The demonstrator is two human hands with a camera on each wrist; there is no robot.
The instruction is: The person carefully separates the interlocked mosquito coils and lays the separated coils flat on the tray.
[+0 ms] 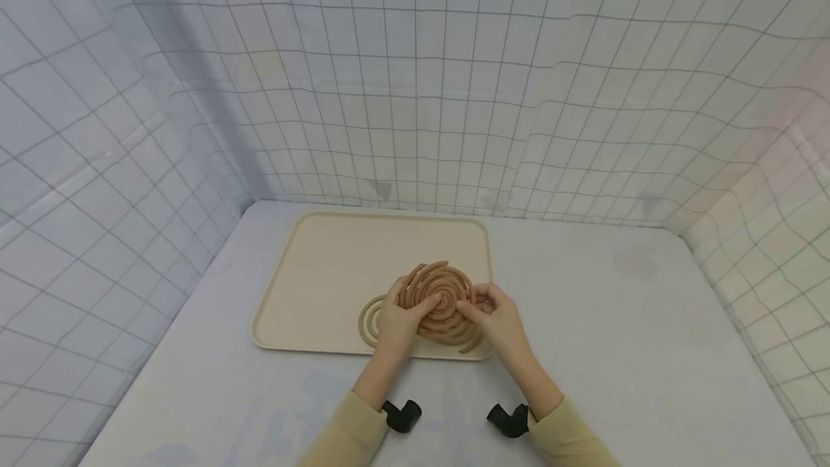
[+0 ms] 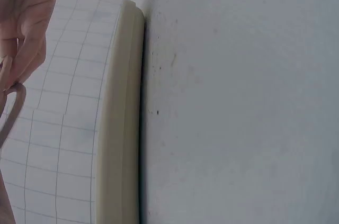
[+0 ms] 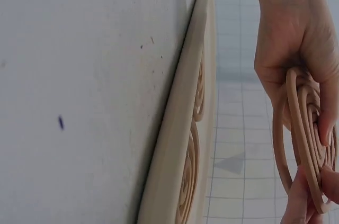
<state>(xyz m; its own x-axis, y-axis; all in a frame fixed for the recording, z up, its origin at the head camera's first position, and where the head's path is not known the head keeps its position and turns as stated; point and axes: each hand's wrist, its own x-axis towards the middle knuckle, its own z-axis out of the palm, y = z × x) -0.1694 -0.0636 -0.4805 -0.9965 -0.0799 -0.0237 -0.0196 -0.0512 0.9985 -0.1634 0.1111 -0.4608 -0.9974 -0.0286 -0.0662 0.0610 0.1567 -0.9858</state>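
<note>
Both hands hold brown spiral mosquito coils [image 1: 447,281] over the front right part of a cream tray [image 1: 318,265]. My left hand [image 1: 395,324] grips their left side, its thumb lying across the face near the centre. On the right side, my right hand [image 1: 502,321] pinches the coils between thumb and fingers. Seen from the right wrist, the held coils [image 3: 294,121] stand tilted up above the tray, their rings overlapping and slightly spread. A paler coil [image 1: 367,323] lies on the tray, partly hidden behind my left hand. The right wrist view shows flat coils [image 3: 185,189] on the tray.
The tray stands on a white-covered table [image 1: 603,323], its near rim [image 2: 119,128] raised above the surface. Grid-patterned white sheets [image 1: 415,92] enclose the back and both sides. Black devices [image 1: 509,420] sit at both wrists beside the yellow sleeves.
</note>
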